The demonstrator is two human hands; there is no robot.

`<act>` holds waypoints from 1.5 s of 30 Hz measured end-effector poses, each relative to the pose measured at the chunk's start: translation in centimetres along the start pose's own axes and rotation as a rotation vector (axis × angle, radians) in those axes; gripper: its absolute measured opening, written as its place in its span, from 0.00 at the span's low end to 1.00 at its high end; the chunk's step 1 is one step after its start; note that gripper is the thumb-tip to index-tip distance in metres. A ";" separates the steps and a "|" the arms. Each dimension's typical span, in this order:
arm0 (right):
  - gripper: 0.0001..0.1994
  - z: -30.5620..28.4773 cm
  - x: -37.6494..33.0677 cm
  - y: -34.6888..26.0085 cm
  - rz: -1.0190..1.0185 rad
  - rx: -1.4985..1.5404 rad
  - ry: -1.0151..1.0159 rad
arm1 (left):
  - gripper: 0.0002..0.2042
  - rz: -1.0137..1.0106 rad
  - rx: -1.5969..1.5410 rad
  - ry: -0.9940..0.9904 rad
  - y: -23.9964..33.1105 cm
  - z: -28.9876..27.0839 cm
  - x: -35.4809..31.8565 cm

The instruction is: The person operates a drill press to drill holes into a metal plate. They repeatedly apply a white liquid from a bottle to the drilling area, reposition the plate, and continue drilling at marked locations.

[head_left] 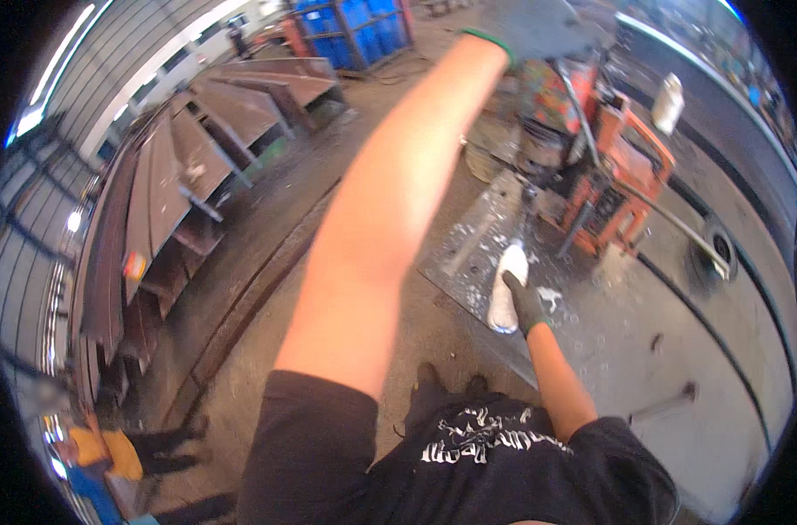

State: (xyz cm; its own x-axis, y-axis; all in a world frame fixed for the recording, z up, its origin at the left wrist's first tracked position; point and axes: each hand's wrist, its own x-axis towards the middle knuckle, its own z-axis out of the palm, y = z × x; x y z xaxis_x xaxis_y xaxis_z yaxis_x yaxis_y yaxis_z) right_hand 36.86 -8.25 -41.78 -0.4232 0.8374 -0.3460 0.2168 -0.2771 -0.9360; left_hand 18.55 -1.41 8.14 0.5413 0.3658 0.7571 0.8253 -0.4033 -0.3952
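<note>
Left hand (pixel 538 31) in a dark knit glove with green cuff, raised on the top of the boxy orange machine (pixel 621 162), grip impossible to tell. Right hand (pixel 525 302), gloved alike, clenched round a slim white plastic bottle (pixel 506 293). Bottle upright over a flat grey steel plate (pixel 477 254) speckled with white splashes, on the concrete floor (pixel 661 350).

A grey concrete floor (pixel 678 420) carries a flat steel plate (pixel 477 249) speckled with white, an orange machine (pixel 621 166) beside it, and long rusty beams (pixel 166 188), seemingly stacked, at left.
</note>
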 end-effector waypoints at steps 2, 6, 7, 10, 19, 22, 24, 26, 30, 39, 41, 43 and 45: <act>0.43 0.3 -0.3 -0.2 0.009 0.010 0.008 | 0.27 -0.204 -0.004 -0.316 0.6 -2.1 0.4; 0.34 0.8 -0.9 -0.5 0.070 0.123 0.007 | 0.29 -0.256 0.051 -0.281 -0.2 -0.9 -0.5; 0.35 0.7 -1.1 -0.6 0.064 0.083 0.023 | 0.29 -0.260 0.062 -0.276 -0.2 -1.1 -0.5; 0.35 0.4 0.7 1.2 0.069 0.068 0.010 | 0.30 -0.289 0.004 -0.241 1.0 -1.7 0.0; 0.40 0.9 -0.5 -0.2 -0.100 -0.061 0.071 | 0.28 -0.332 -0.007 -0.286 0.8 -1.6 -0.3; 0.38 0.9 -0.7 -1.2 -0.003 0.008 0.039 | 0.28 -0.374 -0.083 -0.272 1.0 -2.0 -0.6; 0.38 1.1 -0.5 -1.9 0.005 -0.063 0.043 | 0.28 -0.233 -0.076 -0.173 -0.5 -1.3 -1.1; 0.37 1.0 0.3 -1.0 0.015 -0.042 0.060 | 0.28 -0.178 -0.094 -0.133 -0.6 -0.8 -1.3; 0.42 2.3 1.1 -0.8 0.061 -0.212 0.139 | 0.29 -0.180 -0.151 -0.215 -1.2 -1.8 -1.1; 0.36 4.4 1.6 -1.9 0.126 -0.085 0.199 | 0.29 -0.093 -0.249 -0.038 -2.8 0.7 -2.4; 0.36 5.3 1.5 -2.4 0.072 -0.014 0.212 | 0.28 -0.081 -0.246 -0.057 -2.9 0.5 -2.1; 0.36 6.2 1.3 -3.3 0.044 0.040 0.231 | 0.25 -0.096 -0.240 0.038 -2.9 1.5 -2.4; 0.36 7.0 0.8 -4.6 0.042 0.080 0.256 | 0.23 -0.088 -0.250 0.132 -3.1 1.8 -2.8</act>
State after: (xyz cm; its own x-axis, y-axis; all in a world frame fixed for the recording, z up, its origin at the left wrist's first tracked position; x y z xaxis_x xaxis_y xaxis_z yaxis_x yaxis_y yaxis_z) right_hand 29.35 -9.62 -38.20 -0.1767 0.9134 -0.3666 0.1552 -0.3420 -0.9268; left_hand 14.77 0.37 6.33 0.4303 0.3033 0.8502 0.7941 -0.5750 -0.1968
